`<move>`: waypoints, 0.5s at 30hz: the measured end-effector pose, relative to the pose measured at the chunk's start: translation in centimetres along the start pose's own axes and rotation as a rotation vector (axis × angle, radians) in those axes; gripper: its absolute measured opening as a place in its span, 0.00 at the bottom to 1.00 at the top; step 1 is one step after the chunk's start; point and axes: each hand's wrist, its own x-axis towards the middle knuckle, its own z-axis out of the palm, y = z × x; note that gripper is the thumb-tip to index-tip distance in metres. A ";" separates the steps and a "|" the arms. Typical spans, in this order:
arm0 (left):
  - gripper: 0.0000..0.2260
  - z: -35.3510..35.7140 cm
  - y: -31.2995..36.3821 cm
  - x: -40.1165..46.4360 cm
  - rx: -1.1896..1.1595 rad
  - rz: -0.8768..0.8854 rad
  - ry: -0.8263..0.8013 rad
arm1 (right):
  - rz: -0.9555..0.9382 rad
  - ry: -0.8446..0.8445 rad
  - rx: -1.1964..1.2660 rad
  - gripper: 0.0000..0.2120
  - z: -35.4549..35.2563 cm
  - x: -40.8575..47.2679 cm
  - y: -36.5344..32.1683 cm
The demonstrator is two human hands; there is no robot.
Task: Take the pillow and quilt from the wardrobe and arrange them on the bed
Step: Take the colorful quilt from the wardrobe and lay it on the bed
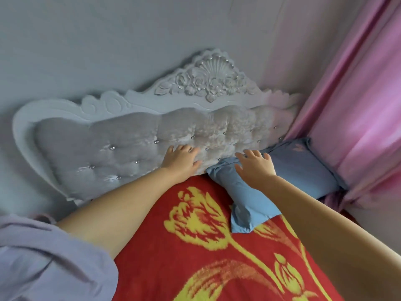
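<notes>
One hand [255,168] – atop blue pillow [299,170]

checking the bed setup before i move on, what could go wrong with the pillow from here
1. The blue pillow lies skewed, one corner trailing over the red and yellow blanket; left so, it may look untidy.
2. It sits far toward the pink curtain side, so it may end up off-centre against the headboard.
3. Only the right hand seems to touch it; the left hand is by the headboard, so a one-sided push could twist it further.
</notes>
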 end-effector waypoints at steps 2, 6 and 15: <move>0.22 0.2 -5.8 -3.5 0.015 -0.064 -0.017 | -0.047 -0.004 0.013 0.21 0.1 0.8 -6.1; 0.22 1.6 -17.7 -11.5 0.070 -0.105 -0.048 | -0.087 0.061 0.042 0.21 1.4 0.3 -19.0; 0.21 -2.5 -29.9 -20.0 0.043 -0.145 -0.103 | -0.031 -0.018 0.014 0.19 -2.3 -2.5 -33.1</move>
